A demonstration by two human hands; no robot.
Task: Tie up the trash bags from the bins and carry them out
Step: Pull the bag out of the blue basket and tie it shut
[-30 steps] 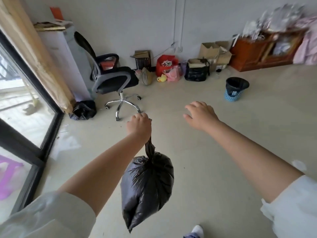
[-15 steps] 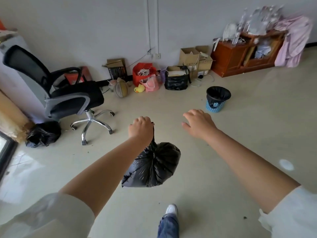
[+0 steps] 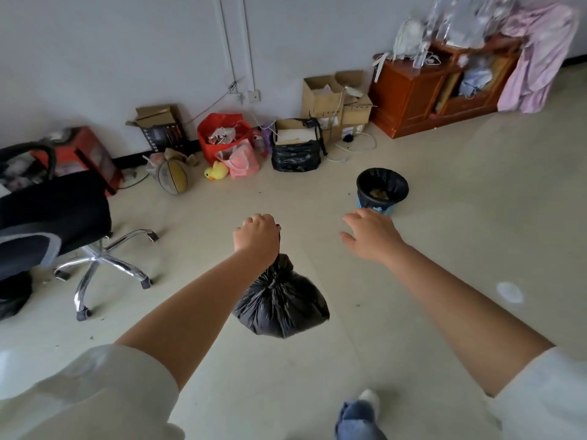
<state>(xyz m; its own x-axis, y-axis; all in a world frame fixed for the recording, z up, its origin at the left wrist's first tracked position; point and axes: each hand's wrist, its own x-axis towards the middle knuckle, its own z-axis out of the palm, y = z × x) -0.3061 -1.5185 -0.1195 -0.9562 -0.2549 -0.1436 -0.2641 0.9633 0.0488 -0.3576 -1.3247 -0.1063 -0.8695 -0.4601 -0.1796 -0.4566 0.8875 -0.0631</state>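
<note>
Tied trash bag (image 3: pixel 281 301) hanging below gripping left hand (image 3: pixel 257 238), right hand (image 3: pixel 371 236) empty

The tied bag (image 3: pixel 281 300) hangs below the left hand (image 3: pixel 257 238) — right hand (image 3: pixel 370 236) beside it. Ahead stands the lined bin (image 3: pixel 382 191); boxes (image 3: pixel 336 100) line the wall, chair (image 3: pixel 54 223) at the floor's left edge.

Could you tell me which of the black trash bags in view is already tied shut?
The black bag hanging from the left hand is knotted. The liner in the blue bin gapes open; the bag by the wall holds a box.
</note>
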